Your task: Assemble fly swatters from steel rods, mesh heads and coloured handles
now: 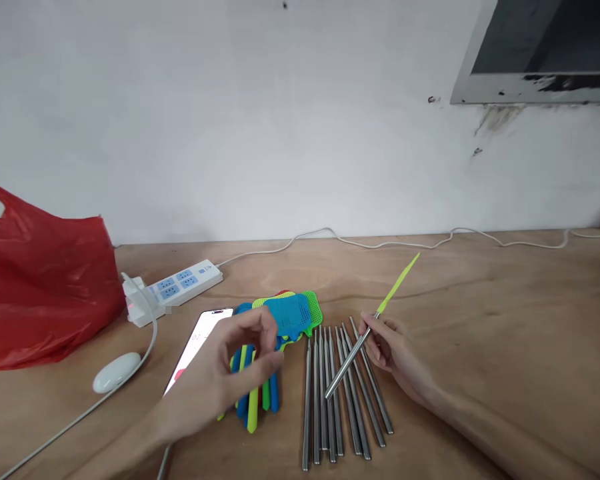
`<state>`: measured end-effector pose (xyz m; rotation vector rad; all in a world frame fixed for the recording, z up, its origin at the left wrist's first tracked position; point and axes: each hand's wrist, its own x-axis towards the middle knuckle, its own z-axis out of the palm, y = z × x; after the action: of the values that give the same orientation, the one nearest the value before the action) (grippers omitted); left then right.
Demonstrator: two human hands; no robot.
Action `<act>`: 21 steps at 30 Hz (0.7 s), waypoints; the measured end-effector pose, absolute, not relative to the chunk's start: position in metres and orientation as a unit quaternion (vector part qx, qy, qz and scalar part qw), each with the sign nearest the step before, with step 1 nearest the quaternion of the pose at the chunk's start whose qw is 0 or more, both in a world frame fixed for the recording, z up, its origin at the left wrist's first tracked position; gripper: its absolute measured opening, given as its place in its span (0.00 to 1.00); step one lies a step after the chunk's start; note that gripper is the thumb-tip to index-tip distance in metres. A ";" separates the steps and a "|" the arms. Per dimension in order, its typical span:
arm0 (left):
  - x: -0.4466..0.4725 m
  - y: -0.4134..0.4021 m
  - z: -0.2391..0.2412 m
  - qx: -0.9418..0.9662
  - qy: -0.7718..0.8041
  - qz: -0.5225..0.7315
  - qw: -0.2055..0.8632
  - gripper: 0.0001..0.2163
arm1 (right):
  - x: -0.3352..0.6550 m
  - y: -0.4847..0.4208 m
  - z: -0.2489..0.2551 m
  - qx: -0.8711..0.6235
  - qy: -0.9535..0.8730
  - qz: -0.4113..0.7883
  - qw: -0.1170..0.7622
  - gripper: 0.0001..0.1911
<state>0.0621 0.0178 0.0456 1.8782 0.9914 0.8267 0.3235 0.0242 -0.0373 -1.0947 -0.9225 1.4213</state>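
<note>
My right hand (387, 343) pinches a metal rod (350, 365) near its upper end, holding it tilted above the table. From that end rises a thin yellow-green plastic piece (399, 283), seen edge-on, which looks like a fly swatter head. Under it lies a row of several similar metal rods (307, 407), roughly side by side. My left hand (235, 360) hovers with thumb and fingers curved apart and nothing between them. Beneath it is a pile of plastic fly swatter heads (286, 313) in blue, green, yellow and red, partly hidden by the hand, their coloured handles pointing toward me.
A lit phone (200, 340) lies partly behind my left hand. Further left are a white power strip (195, 280), a white oval object (117, 372) with a cable, and a red plastic bag (45, 280). A thin white cord (380, 245) runs along the wall (280, 133).
</note>
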 end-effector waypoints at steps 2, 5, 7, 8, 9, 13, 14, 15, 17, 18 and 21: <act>0.061 0.017 0.037 0.819 0.398 0.315 0.267 0.11 | 0.324 0.024 -0.039 -0.457 -0.389 0.597 0.532 0.24; 0.059 0.017 0.026 0.878 0.359 0.295 0.116 0.15 | 0.325 0.024 -0.040 -0.452 -0.391 0.600 0.531 0.23; 0.056 0.017 0.021 0.896 0.352 0.261 0.075 0.11 | 0.324 0.024 -0.040 -0.453 -0.389 0.601 0.531 0.24; 0.056 0.016 0.019 0.902 0.354 0.238 0.063 0.12 | 0.324 0.024 -0.039 -0.453 -0.389 0.600 0.532 0.24; 0.055 0.016 0.017 0.908 0.356 0.214 0.052 0.28 | 0.324 0.024 -0.038 -0.452 -0.388 0.600 0.534 0.23; 0.053 0.020 0.011 0.906 0.375 0.194 0.020 0.46 | 0.325 0.025 -0.038 -0.447 -0.382 0.600 0.543 0.24; 0.053 0.021 0.011 0.902 0.380 0.203 0.022 0.37 | 0.325 0.025 -0.038 -0.445 -0.381 0.601 0.544 0.25; 0.053 0.022 0.011 0.898 0.382 0.214 0.030 0.28 | 0.326 0.026 -0.039 -0.442 -0.382 0.602 0.545 0.25; 0.053 0.025 0.013 0.894 0.381 0.232 0.053 0.16 | 0.327 0.026 -0.040 -0.439 -0.385 0.605 0.542 0.26; 0.053 0.026 0.014 0.893 0.379 0.235 0.064 0.13 | 0.327 0.025 -0.039 -0.440 -0.386 0.606 0.538 0.26; 0.054 0.029 0.013 0.894 0.374 0.233 0.078 0.11 | 0.327 0.023 -0.036 -0.439 -0.400 0.604 0.532 0.29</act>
<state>0.0542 0.0292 0.0130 2.6770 1.1213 0.6986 0.3269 0.0227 -0.0356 -1.0463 -0.9537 1.4410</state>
